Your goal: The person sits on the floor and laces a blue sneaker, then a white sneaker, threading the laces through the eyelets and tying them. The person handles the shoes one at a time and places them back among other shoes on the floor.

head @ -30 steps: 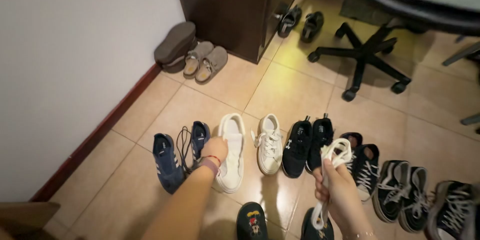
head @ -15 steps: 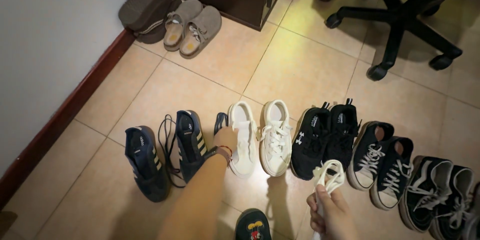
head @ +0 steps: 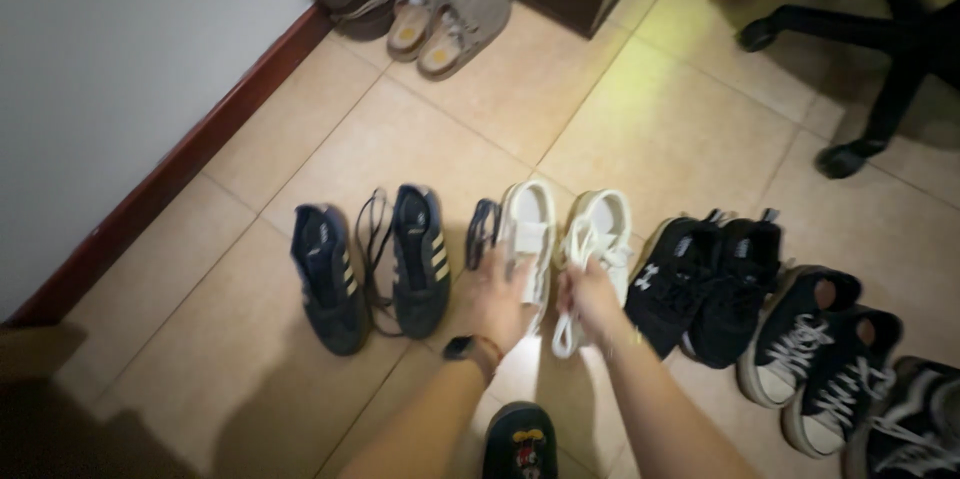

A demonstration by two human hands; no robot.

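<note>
A row of shoes stands on the tiled floor. My left hand (head: 500,301) rests on the near end of the left white sneaker (head: 528,229), which has no lace. My right hand (head: 592,304) is closed on a loose white shoelace (head: 566,331) that dangles below it, just in front of the right white sneaker (head: 600,229), which is laced. A dark watch sits on my left wrist. The picture is blurred by motion.
Left of the white pair stand two navy striped sneakers (head: 372,264) with a loose dark lace. To the right are black sneakers (head: 700,274) and black-and-white canvas shoes (head: 820,349). Grey slippers (head: 450,9), a dark cabinet and an office chair base (head: 880,39) lie beyond. A wall runs along the left.
My right hand moved left with the white lace, from in front of the black sneakers to the white pair. My left hand stayed on the unlaced sneaker. The view tilted down.
</note>
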